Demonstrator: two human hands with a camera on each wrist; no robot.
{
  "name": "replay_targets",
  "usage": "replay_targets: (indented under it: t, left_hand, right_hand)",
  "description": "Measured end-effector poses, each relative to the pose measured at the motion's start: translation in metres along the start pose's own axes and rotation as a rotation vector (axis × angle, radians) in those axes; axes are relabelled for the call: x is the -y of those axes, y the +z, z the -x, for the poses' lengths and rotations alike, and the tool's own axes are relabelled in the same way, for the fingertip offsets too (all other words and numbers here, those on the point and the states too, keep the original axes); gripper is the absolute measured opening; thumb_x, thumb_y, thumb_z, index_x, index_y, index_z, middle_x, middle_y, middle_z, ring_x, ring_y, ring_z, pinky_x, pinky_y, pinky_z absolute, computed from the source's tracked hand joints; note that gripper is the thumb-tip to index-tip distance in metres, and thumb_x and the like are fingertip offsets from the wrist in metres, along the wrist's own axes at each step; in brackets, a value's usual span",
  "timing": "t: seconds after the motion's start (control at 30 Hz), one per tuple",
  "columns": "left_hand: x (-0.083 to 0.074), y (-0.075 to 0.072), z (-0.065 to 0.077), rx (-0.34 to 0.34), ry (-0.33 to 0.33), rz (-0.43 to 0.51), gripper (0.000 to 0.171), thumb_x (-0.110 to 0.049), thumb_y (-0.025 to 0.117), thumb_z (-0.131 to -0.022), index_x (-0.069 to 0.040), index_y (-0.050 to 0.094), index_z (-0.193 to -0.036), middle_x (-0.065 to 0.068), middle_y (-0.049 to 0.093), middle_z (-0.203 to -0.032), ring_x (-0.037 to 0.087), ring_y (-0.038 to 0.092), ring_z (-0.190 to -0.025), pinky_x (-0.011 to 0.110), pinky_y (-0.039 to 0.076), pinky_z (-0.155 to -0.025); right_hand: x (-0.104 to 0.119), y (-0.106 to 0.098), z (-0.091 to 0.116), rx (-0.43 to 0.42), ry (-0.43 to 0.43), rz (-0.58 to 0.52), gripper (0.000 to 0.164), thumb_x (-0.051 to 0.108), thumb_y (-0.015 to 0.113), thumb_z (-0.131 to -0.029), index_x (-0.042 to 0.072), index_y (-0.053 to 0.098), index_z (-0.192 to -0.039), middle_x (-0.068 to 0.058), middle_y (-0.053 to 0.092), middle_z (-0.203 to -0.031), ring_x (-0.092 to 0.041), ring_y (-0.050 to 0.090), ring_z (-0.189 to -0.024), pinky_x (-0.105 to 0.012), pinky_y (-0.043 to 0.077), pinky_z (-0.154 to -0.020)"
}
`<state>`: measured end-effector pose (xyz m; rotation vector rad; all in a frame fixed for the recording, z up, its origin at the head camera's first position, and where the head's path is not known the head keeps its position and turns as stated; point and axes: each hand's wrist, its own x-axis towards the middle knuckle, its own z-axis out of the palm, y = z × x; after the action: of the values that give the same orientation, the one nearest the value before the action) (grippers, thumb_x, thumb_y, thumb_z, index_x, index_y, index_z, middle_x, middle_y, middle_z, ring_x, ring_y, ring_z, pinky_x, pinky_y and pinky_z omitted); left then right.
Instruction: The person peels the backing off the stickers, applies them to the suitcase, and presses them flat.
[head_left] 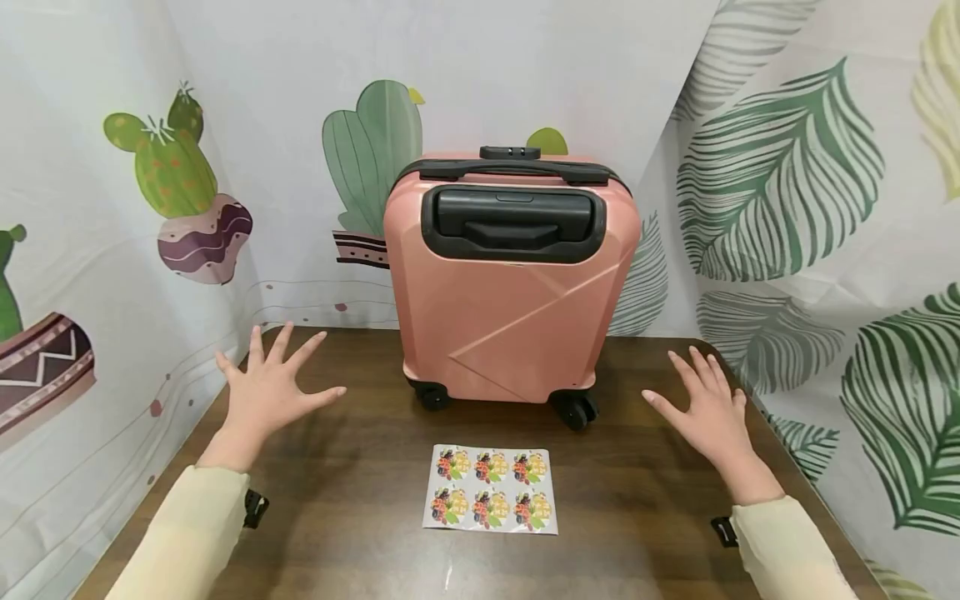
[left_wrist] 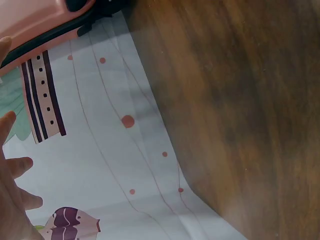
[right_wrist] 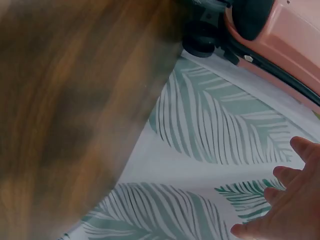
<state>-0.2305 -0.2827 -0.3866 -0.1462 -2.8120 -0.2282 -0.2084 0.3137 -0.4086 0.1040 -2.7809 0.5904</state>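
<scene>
A pink hard-shell suitcase [head_left: 510, 325] stands upright on its wheels at the back of the table, its black handle recess facing me. In front of it lies a white sheet of round fruit stickers [head_left: 491, 489], several of them in two rows. To the left of the suitcase my left hand [head_left: 270, 387] is held with fingers spread, touching nothing. My right hand [head_left: 708, 408] is likewise spread on the other side, apart from the suitcase. Each wrist view catches a hand at its edge, the left hand [left_wrist: 12, 195] and the right hand [right_wrist: 292, 200], with part of the suitcase above.
The brown wooden table [head_left: 360, 500] ends at a curtain [head_left: 292, 50] printed with cacti behind and to the left. Leaf-printed cloth [head_left: 795, 333] hangs along the right side. A black strap [head_left: 256, 508] shows at the left cuff, another black strap [head_left: 724, 532] at the right.
</scene>
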Motion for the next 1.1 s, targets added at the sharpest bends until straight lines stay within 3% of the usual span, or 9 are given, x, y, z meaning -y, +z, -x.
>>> replay_targets:
  t: [0.4, 0.73, 1.1]
  left_hand:
    - [-0.003, 0.008, 0.014, -0.027, 0.003, 0.009, 0.091, -0.073, 0.072, -0.076, -0.033, 0.043, -0.152, 0.022, 0.034, -0.163, 0.061, 0.018, -0.149, 0.093, 0.005, -0.1]
    - [-0.005, 0.022, 0.027, -0.047, 0.01, 0.006, 0.091, -0.074, 0.072, -0.075, -0.032, 0.045, -0.151, 0.02, 0.038, -0.161, 0.056, 0.024, -0.148, 0.092, 0.012, -0.1]
    - [-0.017, 0.032, 0.044, -0.008, -0.002, 0.042, 0.089, -0.072, 0.071, -0.077, -0.029, 0.048, -0.151, 0.018, 0.038, -0.161, 0.053, 0.026, -0.149, 0.088, 0.021, -0.101]
  right_hand:
    - [0.001, 0.014, 0.017, -0.065, -0.005, -0.065, 0.073, 0.048, 0.062, -0.099, 0.005, 0.041, -0.154, -0.028, 0.032, -0.162, -0.055, 0.027, -0.148, -0.085, 0.023, -0.1]
    - [0.006, 0.025, 0.035, -0.107, 0.007, -0.204, 0.065, 0.038, 0.065, -0.099, -0.002, 0.048, -0.147, -0.033, 0.04, -0.155, -0.059, 0.033, -0.141, -0.076, 0.029, -0.105]
    - [0.02, 0.036, 0.053, -0.089, 0.037, -0.311, 0.055, 0.031, 0.066, -0.1, -0.001, 0.053, -0.143, -0.031, 0.046, -0.151, -0.053, 0.044, -0.134, -0.069, 0.038, -0.101]
